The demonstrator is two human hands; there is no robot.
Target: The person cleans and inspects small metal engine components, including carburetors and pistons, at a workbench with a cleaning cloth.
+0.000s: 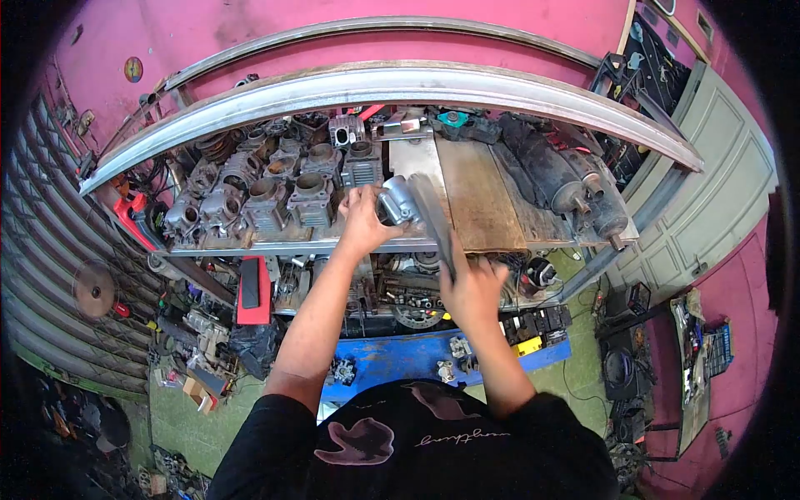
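Note:
My left hand [363,222] grips a silver cast-metal engine part [398,200] with a round opening, lifted over the front edge of the wooden shelf [479,196]. In my right hand [475,290] is a long, flat, dark strip [431,215], slightly blurred. Its upper end overlaps the right side of the metal part in this view. Behind and left of my left hand stand rows of greasy engine cylinders [311,197].
Mufflers [560,187] lie at the shelf's right end. A metal beam [400,81] crosses above the shelf. Below stand a blue bench [392,354] with small metal parts and a red box [253,290] bearing a black item. A pale door [696,179] is at right.

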